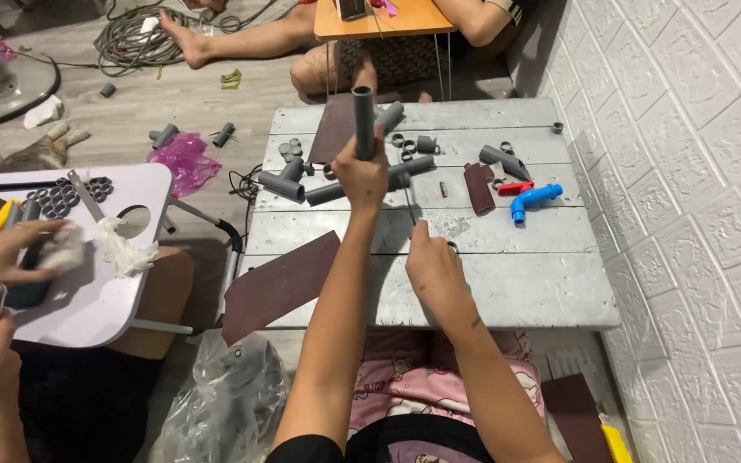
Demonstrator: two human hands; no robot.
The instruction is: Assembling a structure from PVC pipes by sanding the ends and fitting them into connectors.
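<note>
Left hand clenches a grey pipe upright, its length rising above the grip; right hand, fingers curled on something unclear, rests lower right on the tabletop.

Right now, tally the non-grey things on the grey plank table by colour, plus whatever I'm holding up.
Brown sandpaper pieces: 3
Blue tap: 1
Red piece: 1
Grey pipe, upright in the left hand: 1
Total: 6
</note>
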